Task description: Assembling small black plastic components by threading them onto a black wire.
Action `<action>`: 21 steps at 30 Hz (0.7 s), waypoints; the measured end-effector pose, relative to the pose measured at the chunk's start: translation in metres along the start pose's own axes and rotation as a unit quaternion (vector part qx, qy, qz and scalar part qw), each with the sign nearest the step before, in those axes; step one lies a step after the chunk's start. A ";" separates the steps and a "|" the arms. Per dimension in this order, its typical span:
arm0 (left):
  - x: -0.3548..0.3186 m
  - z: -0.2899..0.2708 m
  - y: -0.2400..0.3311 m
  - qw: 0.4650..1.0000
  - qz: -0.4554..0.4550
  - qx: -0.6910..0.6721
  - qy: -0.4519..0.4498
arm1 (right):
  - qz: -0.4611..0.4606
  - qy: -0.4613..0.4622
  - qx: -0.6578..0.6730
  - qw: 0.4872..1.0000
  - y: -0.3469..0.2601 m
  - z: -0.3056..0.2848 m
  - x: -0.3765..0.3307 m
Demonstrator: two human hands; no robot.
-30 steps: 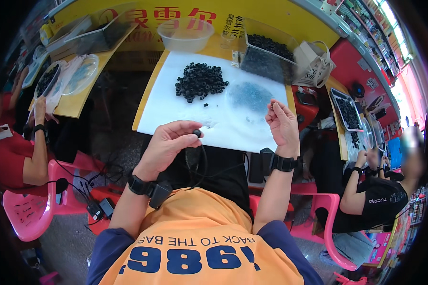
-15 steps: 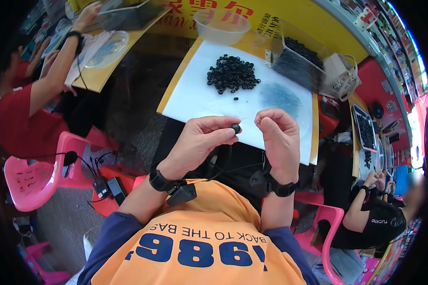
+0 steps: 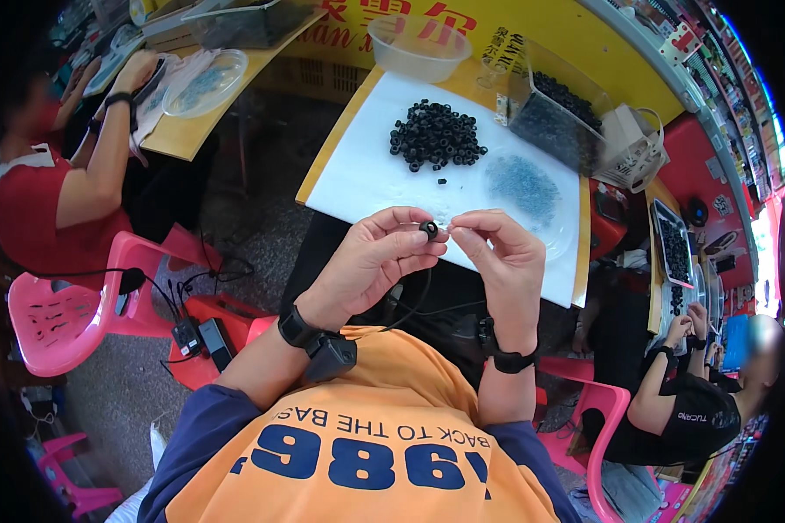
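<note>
Between the thumb and fingers of my left hand [image 3: 366, 260] is a small black ring-shaped piece [image 3: 428, 229], its open end showing. My right hand [image 3: 502, 254] is pinched, its fingertips close against the right side of that piece. Whatever sits in the right fingertips is too small to make out. Beyond my hands, on a white sheet [image 3: 344, 193], lies a heap of similar black pieces [image 3: 438, 132], with one loose piece [image 3: 442, 181] nearer to me. Right of the heap, a clear round tray [image 3: 560, 261] carries tiny bluish translucent bits [image 3: 523, 187].
A clear bin of black pieces [image 3: 554, 132] and an empty clear bowl [image 3: 419, 54] stand at the table's far side, near a white bag [image 3: 626, 150]. Pink chairs [image 3: 131, 301] flank me. Co-workers sit left [image 3: 61, 213] and right [image 3: 685, 410].
My right hand has moved left to meet the black piece in my left hand. That piece has turned so its opening shows. The view has shifted slightly.
</note>
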State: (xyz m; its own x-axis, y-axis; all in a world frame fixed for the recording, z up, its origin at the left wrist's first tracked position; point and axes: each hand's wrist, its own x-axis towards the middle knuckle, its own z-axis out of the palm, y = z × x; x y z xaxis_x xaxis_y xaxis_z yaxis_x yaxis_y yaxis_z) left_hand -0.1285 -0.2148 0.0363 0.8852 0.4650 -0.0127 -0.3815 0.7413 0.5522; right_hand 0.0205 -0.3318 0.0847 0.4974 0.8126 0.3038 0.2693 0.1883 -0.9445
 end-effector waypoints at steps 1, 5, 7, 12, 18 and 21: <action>0.000 -0.001 0.000 1.000 0.000 -0.002 0.008 | -0.014 0.002 -0.026 1.000 0.001 0.003 0.000; 0.000 -0.007 -0.003 1.000 -0.001 0.010 0.010 | -0.059 0.015 -0.110 0.992 0.003 0.015 0.001; 0.000 -0.008 -0.003 1.000 0.002 0.012 0.008 | -0.079 0.020 -0.148 0.986 0.004 0.018 0.002; -0.005 -0.015 -0.002 0.999 0.015 0.029 0.022 | -0.153 0.001 -0.242 0.958 0.008 0.021 0.001; -0.007 -0.037 0.001 0.999 0.024 0.013 0.033 | -0.078 -0.051 -0.143 0.985 0.018 0.021 0.007; -0.006 -0.056 -0.001 0.999 0.032 -0.013 0.028 | 0.012 0.026 -0.116 0.993 0.042 0.005 0.035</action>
State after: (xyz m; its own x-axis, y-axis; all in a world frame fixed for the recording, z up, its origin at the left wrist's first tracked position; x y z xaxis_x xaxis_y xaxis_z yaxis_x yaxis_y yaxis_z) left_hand -0.1487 -0.1915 -0.0104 0.8425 0.5381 -0.0245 -0.4450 0.7209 0.5314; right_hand 0.0446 -0.2928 0.0552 0.5466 0.7846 0.2926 0.4355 0.0321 -0.8996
